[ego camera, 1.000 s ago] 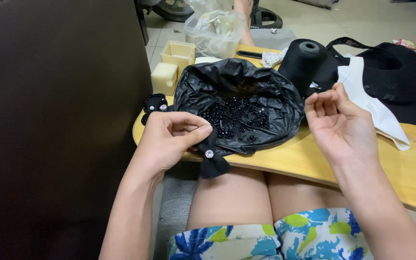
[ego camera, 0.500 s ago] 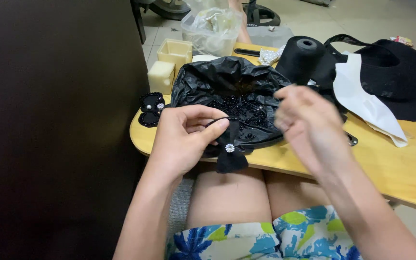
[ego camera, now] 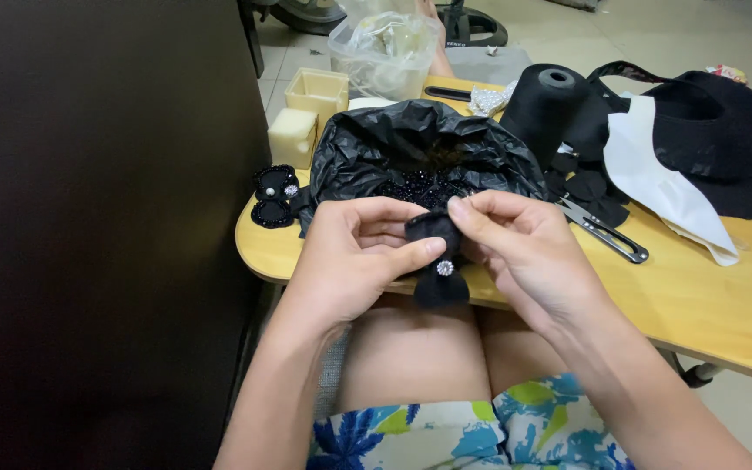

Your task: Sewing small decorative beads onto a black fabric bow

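A small black fabric bow (ego camera: 439, 274) with a shiny round stud at its middle hangs between my two hands, just in front of the table's near edge. My left hand (ego camera: 354, 257) pinches its left side with thumb and fingers. The fingers of my right hand (ego camera: 524, 248) are closed on its top and right side. Right behind my hands sits a black plastic bag (ego camera: 376, 148), open at the top, with small black beads inside.
The low wooden table (ego camera: 707, 296) also carries finished black bows (ego camera: 273, 193) at its left end, a black thread cone (ego camera: 547, 106), metal snips (ego camera: 607, 233), a black hat with white paper (ego camera: 707, 130), foam blocks (ego camera: 293, 135) and a clear plastic tub (ego camera: 385, 48). A dark wall stands at left.
My right hand has come in from the right and closed on the bow. The bow now sits upright between both hands, in front of the bag.
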